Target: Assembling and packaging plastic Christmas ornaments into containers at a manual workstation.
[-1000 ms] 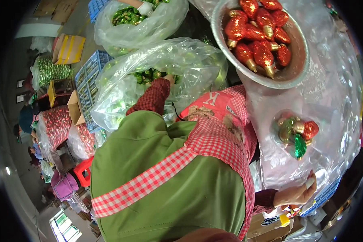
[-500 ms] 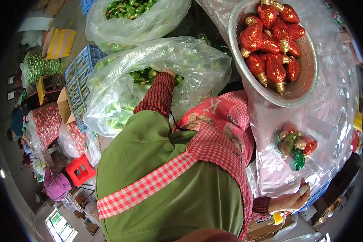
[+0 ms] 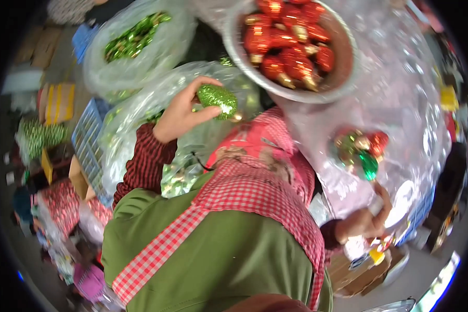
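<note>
Left hand: your left hand point(image 3: 179, 112) sits upper centre of the frame, raised, fingers and thumb closed around a green ornament point(image 3: 217, 99).
Ornament: glittered, egg-shaped, green; held clear above the clear bag point(image 3: 135, 114) and touching nothing but your fingers.
Right hand: your right hand point(image 3: 366, 221) is at the right of the frame, lower middle, gripping a small object just below the cluster point(image 3: 361, 151). What that object is cannot be told.
Cluster: a few red, green and gold ornaments grouped on the plastic sheet point(image 3: 416, 104), right of centre.
Bowl: a metal bowl point(image 3: 348, 67) at top centre holds red ornaments point(image 3: 288, 44) with gold caps; it rests on the plastic sheet.
Bags: the clear bag below your left hand holds green pieces; a second bag point(image 3: 135, 44) at upper left is also full of green ones.
Clothing: green apron point(image 3: 218, 255) with red checked straps fills the lower centre and hides the space under your arms.
Step in hand: judged from the grasp, you have one green ornament picked out of the bag and lifted.
Next move calls for: carrying the ornament rightward across your body toward the cluster, passing below the bowl rim without knocking it.
Caution: glitter surfaces slip; keep a firm pinch, and keep your right hand steady on what it holds.
</note>
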